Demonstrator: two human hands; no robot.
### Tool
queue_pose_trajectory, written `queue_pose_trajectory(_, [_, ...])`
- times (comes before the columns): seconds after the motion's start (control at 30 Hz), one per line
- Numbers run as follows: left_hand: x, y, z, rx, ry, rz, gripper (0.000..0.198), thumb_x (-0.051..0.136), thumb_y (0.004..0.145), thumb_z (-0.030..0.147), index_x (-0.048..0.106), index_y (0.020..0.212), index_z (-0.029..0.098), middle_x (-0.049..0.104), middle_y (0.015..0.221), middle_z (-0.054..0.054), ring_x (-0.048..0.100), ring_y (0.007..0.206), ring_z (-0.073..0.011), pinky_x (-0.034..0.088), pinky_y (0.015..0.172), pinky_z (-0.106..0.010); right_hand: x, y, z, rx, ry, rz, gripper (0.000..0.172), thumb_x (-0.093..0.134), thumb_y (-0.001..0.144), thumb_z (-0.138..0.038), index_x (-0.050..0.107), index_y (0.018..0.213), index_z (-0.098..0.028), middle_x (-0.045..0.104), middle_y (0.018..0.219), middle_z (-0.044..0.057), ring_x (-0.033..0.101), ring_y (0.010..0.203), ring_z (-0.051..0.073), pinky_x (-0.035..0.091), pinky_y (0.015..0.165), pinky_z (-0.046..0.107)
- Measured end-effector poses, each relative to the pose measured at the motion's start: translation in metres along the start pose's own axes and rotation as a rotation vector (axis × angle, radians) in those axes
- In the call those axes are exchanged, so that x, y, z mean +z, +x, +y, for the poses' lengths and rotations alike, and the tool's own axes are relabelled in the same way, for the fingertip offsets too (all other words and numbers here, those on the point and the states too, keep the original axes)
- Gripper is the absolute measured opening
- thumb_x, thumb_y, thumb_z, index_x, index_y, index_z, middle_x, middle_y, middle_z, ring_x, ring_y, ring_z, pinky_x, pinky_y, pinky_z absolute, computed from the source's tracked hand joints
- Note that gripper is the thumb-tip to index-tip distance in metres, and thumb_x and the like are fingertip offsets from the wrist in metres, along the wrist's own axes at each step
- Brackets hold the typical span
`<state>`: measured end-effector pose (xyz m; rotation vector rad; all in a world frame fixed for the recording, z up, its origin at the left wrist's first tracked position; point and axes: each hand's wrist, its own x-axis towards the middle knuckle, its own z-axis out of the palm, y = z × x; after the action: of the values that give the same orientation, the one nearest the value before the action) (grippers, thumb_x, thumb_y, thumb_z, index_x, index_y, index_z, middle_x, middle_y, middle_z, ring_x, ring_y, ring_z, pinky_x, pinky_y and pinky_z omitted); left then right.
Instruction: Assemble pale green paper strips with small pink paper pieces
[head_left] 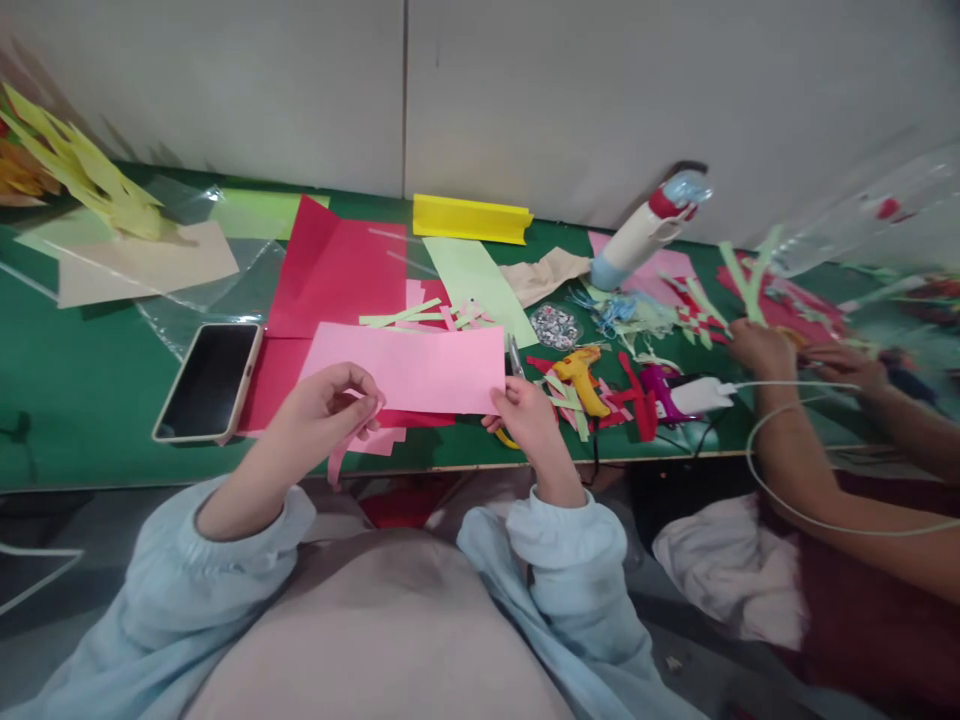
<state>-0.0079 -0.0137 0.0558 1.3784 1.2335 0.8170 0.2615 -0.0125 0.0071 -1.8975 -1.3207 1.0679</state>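
Pink strip (341, 445) pinched in left hand (326, 410), dangling off table edge (112, 470); right hand (525, 415) gripping pink sheet (412, 365) at its right corner, long axis left-right, just beyond both hands; phone (208, 382) further left

Left of your left-hand fingers (352, 395) lies the phone (208, 382); the paper sheet (409, 368) spans between them and your right-hand fingers (510, 400); scissors (516, 358) lie just behind.

Pink paper sheet (420, 368) on a green table (82, 400), red sheet (337, 270) behind, yellow glue gun (581, 378) alongside
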Motion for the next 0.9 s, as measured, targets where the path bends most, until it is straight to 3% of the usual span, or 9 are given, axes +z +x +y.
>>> queue_pose_trajectory(0.1, [0.015, 0.003, -0.001, -0.054, -0.026, -0.043, 0.028, 0.071, 0.075, 0.04, 0.055, 0.085, 0.019, 0.062, 0.065, 0.001, 0.067, 0.061, -0.0164, 0.054, 0.054, -0.026, 0.0, -0.01, -0.004, -0.139, -0.365, 0.231, 0.039, 0.063, 0.088, -0.03, 0.058, 0.121, -0.012, 0.074, 0.095, 0.014, 0.073, 0.091, 0.03, 0.057, 0.076, 0.039])
queue_pose_trajectory(0.17, [0.023, 0.004, -0.003, -0.075, -0.044, -0.075, 0.03, 0.07, 0.076, 0.039, 0.054, 0.091, 0.019, 0.062, 0.071, 0.001, 0.069, 0.063, -0.0174, 0.057, 0.055, -0.028, 0.001, -0.02, -0.011, -0.235, -0.414, 0.309, 0.041, 0.062, 0.09, -0.032, 0.058, 0.125, -0.011, 0.072, 0.106, 0.018, 0.069, 0.1, 0.031, 0.055, 0.085, 0.042])
queue_pose_trajectory(0.23, [0.029, 0.004, -0.006, -0.062, -0.057, -0.084, 0.034, 0.07, 0.077, 0.037, 0.051, 0.099, 0.019, 0.064, 0.085, -0.001, 0.07, 0.066, -0.0163, 0.057, 0.054, -0.027, 0.007, -0.03, -0.02, -0.318, -0.263, 0.146, 0.026, 0.057, 0.093, -0.034, 0.066, 0.108, -0.016, 0.073, 0.097, 0.011, 0.07, 0.085, 0.023, 0.054, 0.083, 0.037])
queue_pose_trajectory(0.33, [0.037, 0.004, -0.012, -0.005, -0.048, -0.083, 0.04, 0.069, 0.078, 0.033, 0.047, 0.109, 0.02, 0.062, 0.112, -0.006, 0.069, 0.067, -0.0124, 0.054, 0.05, -0.022, 0.025, -0.041, -0.03, -0.348, 0.05, -0.13, 0.025, 0.057, 0.094, -0.042, 0.068, 0.094, -0.02, 0.075, 0.092, 0.005, 0.069, 0.08, 0.017, 0.054, 0.076, 0.028])
queue_pose_trajectory(0.47, [0.042, 0.002, -0.017, 0.045, -0.048, -0.156, 0.051, 0.069, 0.079, 0.032, 0.044, 0.122, 0.022, 0.056, 0.126, -0.01, 0.07, 0.072, -0.0122, 0.053, 0.047, -0.019, 0.045, -0.041, -0.031, -0.287, 0.312, -0.307, 0.023, 0.063, 0.088, -0.041, 0.064, 0.082, -0.019, 0.069, 0.073, 0.0, 0.065, 0.067, 0.013, 0.051, 0.066, 0.025])
queue_pose_trajectory(0.63, [0.036, -0.001, -0.018, -0.106, 0.008, -0.231, 0.058, 0.071, 0.077, 0.037, 0.052, 0.129, 0.018, 0.066, 0.113, -0.011, 0.07, 0.07, -0.0155, 0.05, 0.041, -0.019, 0.041, -0.028, -0.014, -0.19, 0.463, -0.137, 0.036, 0.072, 0.076, -0.052, 0.058, 0.072, -0.019, 0.055, 0.058, -0.005, 0.053, 0.051, 0.01, 0.043, 0.047, 0.021])
queue_pose_trajectory(0.73, [0.025, -0.004, -0.017, -0.24, 0.091, -0.268, 0.044, 0.072, 0.077, 0.043, 0.066, 0.11, 0.015, 0.073, 0.086, -0.008, 0.067, 0.061, -0.0162, 0.046, 0.036, -0.019, 0.028, -0.022, -0.005, -0.112, 0.547, -0.044, 0.041, 0.078, 0.069, -0.054, 0.057, 0.071, -0.019, 0.054, 0.054, -0.006, 0.052, 0.047, 0.009, 0.041, 0.042, 0.02])
queue_pose_trajectory(0.83, [0.011, -0.006, -0.019, -0.257, 0.112, -0.262, 0.032, 0.075, 0.075, 0.043, 0.071, 0.092, 0.016, 0.075, 0.079, -0.006, 0.065, 0.058, -0.0131, 0.051, 0.043, -0.02, 0.015, -0.019, 0.0, -0.097, 0.628, 0.051, 0.041, 0.08, 0.068, -0.053, 0.057, 0.069, -0.019, 0.055, 0.053, -0.006, 0.051, 0.045, 0.007, 0.042, 0.042, 0.019])
queue_pose_trajectory(0.9, [0.002, -0.006, -0.022, -0.254, 0.093, -0.242, 0.032, 0.077, 0.074, 0.043, 0.072, 0.091, 0.017, 0.076, 0.081, -0.006, 0.064, 0.057, -0.0122, 0.053, 0.047, -0.02, 0.008, -0.018, 0.003, -0.089, 0.675, 0.108, 0.041, 0.08, 0.067, -0.052, 0.058, 0.069, -0.018, 0.057, 0.053, -0.006, 0.052, 0.045, 0.007, 0.044, 0.043, 0.018])
